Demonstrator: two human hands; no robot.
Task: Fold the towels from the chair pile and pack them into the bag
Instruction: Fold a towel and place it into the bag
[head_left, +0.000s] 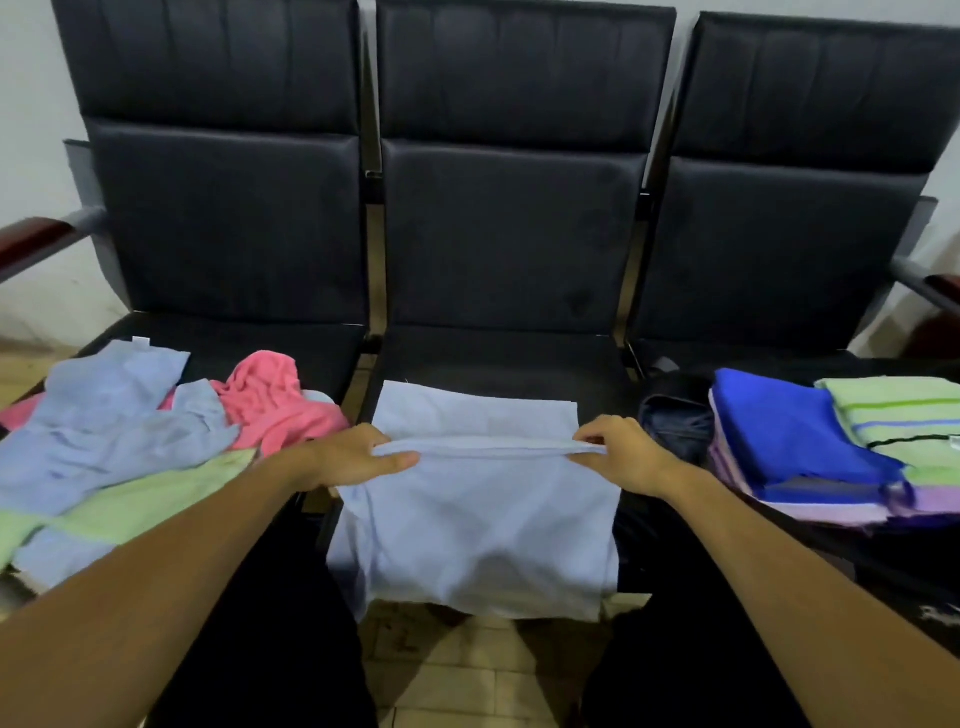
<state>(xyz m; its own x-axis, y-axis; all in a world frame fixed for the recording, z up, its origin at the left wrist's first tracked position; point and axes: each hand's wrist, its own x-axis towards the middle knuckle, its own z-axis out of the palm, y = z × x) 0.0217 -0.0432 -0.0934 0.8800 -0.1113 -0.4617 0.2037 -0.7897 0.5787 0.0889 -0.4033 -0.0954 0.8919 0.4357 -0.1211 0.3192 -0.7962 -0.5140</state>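
Left hand (358, 457) and right hand (618, 454) each pinch a raised crease across the pale blue towel (483, 519); best keep it taut, edges matched

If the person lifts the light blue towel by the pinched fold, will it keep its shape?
Probably not. The light blue towel already hangs limp over the seat edge, so it seems floppy. It looks thin and wrinkled, likely light. Left hand and right hand pinch both ends, which should limit sagging.

Three black padded seats (511, 249) against white wall (31, 104); tan tiled floor (467, 670).
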